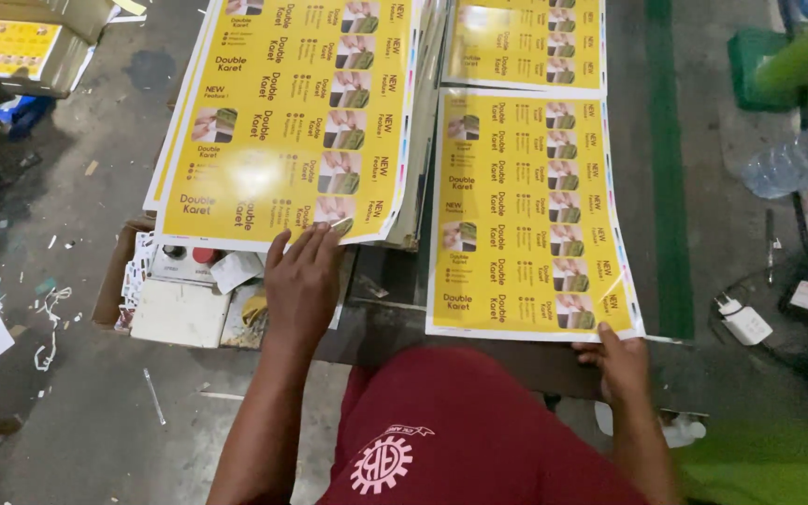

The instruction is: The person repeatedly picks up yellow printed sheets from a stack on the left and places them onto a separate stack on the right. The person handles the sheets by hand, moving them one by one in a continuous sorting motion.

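I see my left hand [303,281] lying flat, fingers spread, on the near edge of the yellow printed stack [287,122] at centre-left; it grips nothing, it presses down, likely to keep the top sheet from sliding. My right hand [621,363], lower right, pinches the bottom corner of the single yellow sheet [527,215], thumb hidden beneath I think, so that sheet can be lifted alone. Below the stack sits an open cardboard box [180,299] of odds and ends.

3 yellow printed sheets [527,210], 2 hands [303,281], 1 plastic bottle [792,159], 1 white charger [745,323].
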